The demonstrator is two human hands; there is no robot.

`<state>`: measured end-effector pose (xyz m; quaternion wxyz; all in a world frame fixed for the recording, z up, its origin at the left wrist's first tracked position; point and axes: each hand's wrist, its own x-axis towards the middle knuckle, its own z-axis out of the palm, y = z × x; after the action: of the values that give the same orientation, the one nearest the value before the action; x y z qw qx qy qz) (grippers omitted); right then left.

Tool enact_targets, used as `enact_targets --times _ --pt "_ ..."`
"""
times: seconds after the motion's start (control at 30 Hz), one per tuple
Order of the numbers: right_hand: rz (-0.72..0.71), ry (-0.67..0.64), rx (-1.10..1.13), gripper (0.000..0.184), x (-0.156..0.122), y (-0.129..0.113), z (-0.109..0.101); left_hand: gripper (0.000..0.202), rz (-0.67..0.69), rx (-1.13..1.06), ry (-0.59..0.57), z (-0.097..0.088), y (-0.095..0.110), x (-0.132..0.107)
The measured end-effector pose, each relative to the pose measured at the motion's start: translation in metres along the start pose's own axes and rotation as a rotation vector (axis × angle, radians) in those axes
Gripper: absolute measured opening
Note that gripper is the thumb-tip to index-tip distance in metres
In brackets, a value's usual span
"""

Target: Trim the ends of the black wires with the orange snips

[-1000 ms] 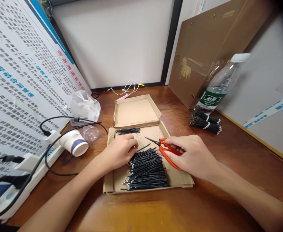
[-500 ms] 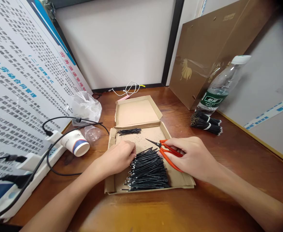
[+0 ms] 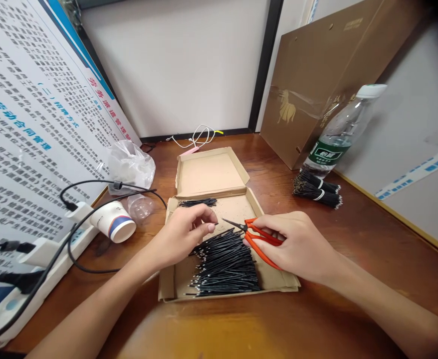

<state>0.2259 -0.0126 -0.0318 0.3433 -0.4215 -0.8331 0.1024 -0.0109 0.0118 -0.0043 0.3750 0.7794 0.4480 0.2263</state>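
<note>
An open flat cardboard box lies on the wooden desk. It holds a big pile of short black wires and a small row of black wires further back. My left hand hovers over the pile's left end, thumb and fingers pinched on one thin black wire. My right hand grips red-handled snips, whose dark tip points left toward my left fingertips.
Two tied bundles of black wires lie by a plastic water bottle and a leaning brown box at the right. A tipped paper cup, power strip with cables and crumpled plastic bag sit at the left.
My left hand has lifted off the pile and turned, pinching a single wire up toward the snips' tip. My right hand with the snips has shifted slightly left.
</note>
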Motion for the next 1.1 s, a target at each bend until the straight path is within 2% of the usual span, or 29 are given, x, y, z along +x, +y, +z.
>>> enact_targets --times 0.2,0.47,0.73,0.97,1.1 --pt "0.036 -0.06 0.0 0.018 0.001 0.001 0.002 0.01 0.04 0.021 -0.021 0.001 -0.004 0.0" --pt "0.045 -0.11 0.003 0.018 0.0 0.0 0.002 0.014 0.039 -0.034 -0.053 0.002 0.004 0.0" --pt "0.03 -0.097 0.0 0.018 0.0 0.001 0.003 0.014 0.02 -0.101 -0.069 0.004 0.007 -0.001" --pt "-0.046 -0.037 0.006 0.019 -0.001 0.0 0.007 0.014 -0.001 -0.198 -0.069 0.005 0.009 -0.002" --pt "-0.043 -0.002 0.016 0.022 -0.001 -0.001 0.007 0.015 -0.012 -0.251 -0.07 0.006 0.009 -0.002"
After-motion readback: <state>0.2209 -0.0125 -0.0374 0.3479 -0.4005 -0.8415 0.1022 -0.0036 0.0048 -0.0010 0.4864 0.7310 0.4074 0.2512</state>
